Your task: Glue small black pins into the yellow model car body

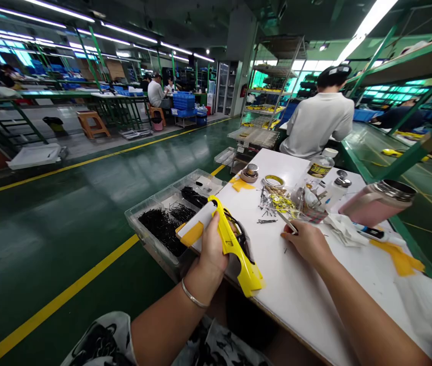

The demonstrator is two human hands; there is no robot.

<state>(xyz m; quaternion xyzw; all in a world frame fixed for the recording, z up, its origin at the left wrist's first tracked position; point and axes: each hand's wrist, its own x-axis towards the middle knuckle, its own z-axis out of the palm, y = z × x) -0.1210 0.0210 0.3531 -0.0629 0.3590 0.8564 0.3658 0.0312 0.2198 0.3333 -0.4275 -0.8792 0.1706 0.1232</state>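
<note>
My left hand [213, 246] is closed around a yellow model car body shell [234, 249], holding it tilted over the table's near left edge. Dark, clear-looking window parts show along the shell's side. Against it, in the same grasp, sits a white strip [200, 216] with an orange piece [193, 234] on it. Resting low over the white tabletop [277, 290], my right hand [307, 241] pinches slim metal tweezers [287, 222], their tip pointing away from me. Small dark pins [267, 221] and a heap of little yellow parts [282, 202] lie just beyond the tip.
A clear divided bin [135, 216] of black thin parts stands left of the table. Around the table's far side are a tape roll [274, 181], a bottle [320, 165], a pink flask [376, 203] and tissue [345, 229]. A co-worker [318, 119] sits ahead, beside a wire rack [272, 76].
</note>
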